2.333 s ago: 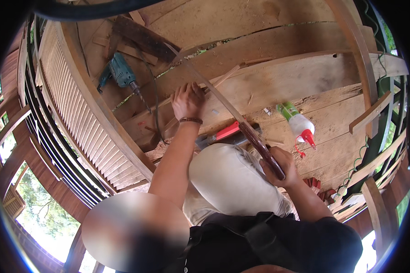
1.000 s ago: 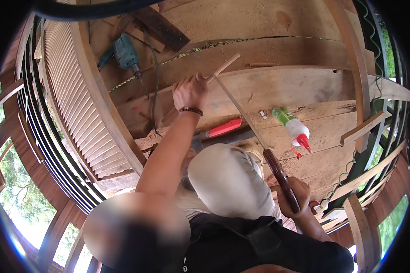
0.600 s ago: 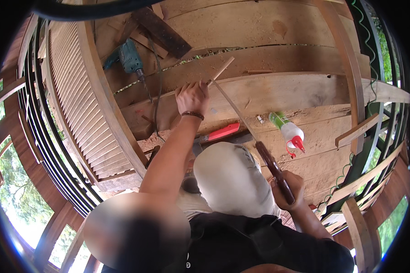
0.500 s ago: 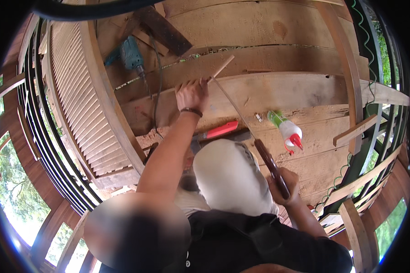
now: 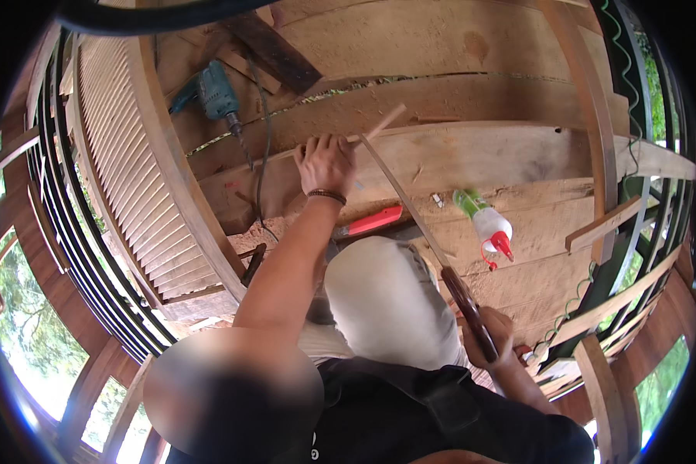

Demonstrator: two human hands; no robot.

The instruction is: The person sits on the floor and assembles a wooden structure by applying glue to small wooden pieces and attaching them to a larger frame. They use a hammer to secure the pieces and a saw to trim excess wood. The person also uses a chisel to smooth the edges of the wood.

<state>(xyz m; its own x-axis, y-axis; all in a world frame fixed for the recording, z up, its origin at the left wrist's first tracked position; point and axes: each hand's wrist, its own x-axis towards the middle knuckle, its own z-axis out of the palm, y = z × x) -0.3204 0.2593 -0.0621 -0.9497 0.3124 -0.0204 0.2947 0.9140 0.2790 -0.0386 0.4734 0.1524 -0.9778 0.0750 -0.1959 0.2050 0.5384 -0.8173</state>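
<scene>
Steadying against movement is presumably why the wooden strip [image 5: 386, 120] is pinned under the curled left hand [image 5: 325, 165]; the handsaw [image 5: 462, 295], angled toward it, is gripped by the closed right hand [image 5: 499, 328].

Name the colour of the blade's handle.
The handle is dark brown, seen best in the head view.

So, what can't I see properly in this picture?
Head view: part of the thin stick, covered by the left hand.
Head view: any teeth on the long blade, too thin to tell.
Head view: part of the right hand, hidden by the brown handle.
Head view: whatever is behind the blurred patch, lower left.
</scene>
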